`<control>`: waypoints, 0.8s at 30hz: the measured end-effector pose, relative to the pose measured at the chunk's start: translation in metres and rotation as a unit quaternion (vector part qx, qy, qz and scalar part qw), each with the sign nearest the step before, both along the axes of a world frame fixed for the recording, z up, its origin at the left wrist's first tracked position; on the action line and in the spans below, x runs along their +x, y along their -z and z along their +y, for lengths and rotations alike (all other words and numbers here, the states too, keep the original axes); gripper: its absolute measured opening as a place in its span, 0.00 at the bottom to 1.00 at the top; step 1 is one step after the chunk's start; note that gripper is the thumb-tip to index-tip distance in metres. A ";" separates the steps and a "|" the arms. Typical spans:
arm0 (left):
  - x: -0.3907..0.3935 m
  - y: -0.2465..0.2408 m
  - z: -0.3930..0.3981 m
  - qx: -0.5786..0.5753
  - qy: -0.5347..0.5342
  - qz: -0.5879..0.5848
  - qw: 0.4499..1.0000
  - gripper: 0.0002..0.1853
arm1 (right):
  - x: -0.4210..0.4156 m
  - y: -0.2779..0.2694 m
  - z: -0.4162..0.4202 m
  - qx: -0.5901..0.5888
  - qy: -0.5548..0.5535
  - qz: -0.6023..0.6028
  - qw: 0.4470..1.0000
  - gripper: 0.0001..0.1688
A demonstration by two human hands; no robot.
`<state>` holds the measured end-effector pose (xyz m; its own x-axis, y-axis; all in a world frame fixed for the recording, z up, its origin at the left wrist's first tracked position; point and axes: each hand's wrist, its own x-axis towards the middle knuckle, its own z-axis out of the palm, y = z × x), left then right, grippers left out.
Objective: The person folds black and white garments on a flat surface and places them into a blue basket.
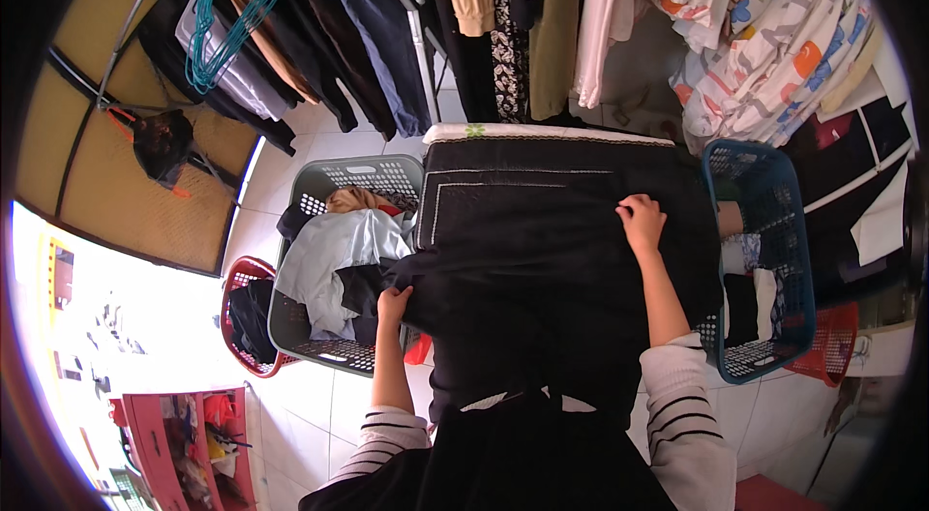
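Observation:
A black garment [522,286] lies spread over a padded board [501,181] with a dark, white-lined cover. My left hand [393,304] pinches the garment's left edge, where it reaches out over the grey basket. On the right, my right hand [643,221] rests on the black cloth with its fingers curled; whether they pinch a fold cannot be made out. Black on black hides the garment's exact outline, and its near end hangs toward my body.
Left of the board stands a grey laundry basket [355,166] heaped with clothes, beside a red basket [239,358]. A blue basket [795,221] holding folded cloth is at the right. Clothes [551,25] hang from metal racks beyond, with teal hangers [210,54] at upper left.

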<state>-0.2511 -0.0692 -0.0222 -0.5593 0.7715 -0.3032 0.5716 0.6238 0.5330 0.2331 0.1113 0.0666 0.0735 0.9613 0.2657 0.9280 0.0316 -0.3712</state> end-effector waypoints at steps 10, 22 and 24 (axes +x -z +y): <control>0.050 -0.101 -0.007 -0.215 0.146 0.052 0.964 0.23 | 0.055 0.008 0.009 0.039 0.080 0.016 0.996 0.09; 0.009 -0.107 0.045 0.212 0.128 0.137 0.959 0.06 | 0.079 -0.039 -0.009 0.149 0.021 0.004 0.989 0.10; -0.004 -0.138 0.050 0.243 0.120 0.197 0.942 0.05 | 0.079 -0.065 -0.009 0.235 -0.003 -0.051 0.971 0.10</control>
<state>-0.2555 -0.0190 0.1157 -0.3454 0.8846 0.3135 0.8785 0.1873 0.4395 0.3119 0.1022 0.1317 0.0182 0.7328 0.6802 0.9583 0.1812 -0.2208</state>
